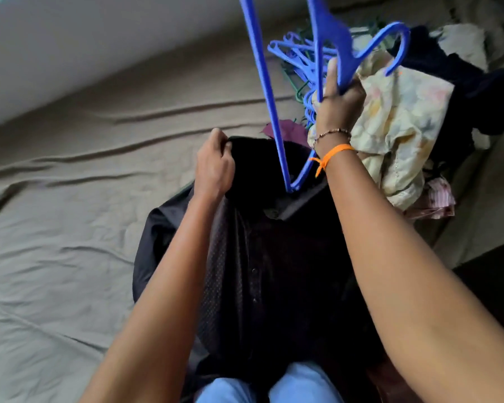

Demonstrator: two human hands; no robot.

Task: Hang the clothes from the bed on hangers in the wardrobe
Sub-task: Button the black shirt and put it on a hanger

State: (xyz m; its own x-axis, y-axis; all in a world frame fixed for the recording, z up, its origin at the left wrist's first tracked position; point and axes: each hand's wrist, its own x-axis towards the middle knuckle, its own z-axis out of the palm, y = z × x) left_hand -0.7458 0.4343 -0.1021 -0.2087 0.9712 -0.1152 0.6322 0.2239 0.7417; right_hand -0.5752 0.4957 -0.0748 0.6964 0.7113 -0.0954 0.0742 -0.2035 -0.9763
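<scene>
- Right now the left hand (214, 167) has its fingers curled tight on the upper edge of a dark, near-black buttoned shirt (274, 271), pinching the cloth up near the collar.
- That shirt hangs down in front of the person, its lower part draped over the tan bed sheet (70, 213) and reaching to the light blue trousers (271, 386) at the bottom edge.
- The right hand (339, 103) is clenched around the neck of a bright blue plastic hanger (274, 112), just under its hook, which curves off to the right.
- One corner of the hanger points down and sits at the shirt's collar opening; whether it is inside the cloth cannot be told.
- An orange thread band (330, 154) and a thin beaded bracelet (332, 133) sit round the right wrist.
- Behind the right hand, a heap of more blue hangers (296, 58) lies on the bed, with a few green ones mixed in.
- A crumpled pale yellow floral garment (399, 123) lies just right of the right hand, touching a dark navy garment (460, 82) further right.
- A striped pinkish cloth (437, 199) peeks out under the floral one, and a scrap of maroon fabric (288, 130) shows above the shirt.
</scene>
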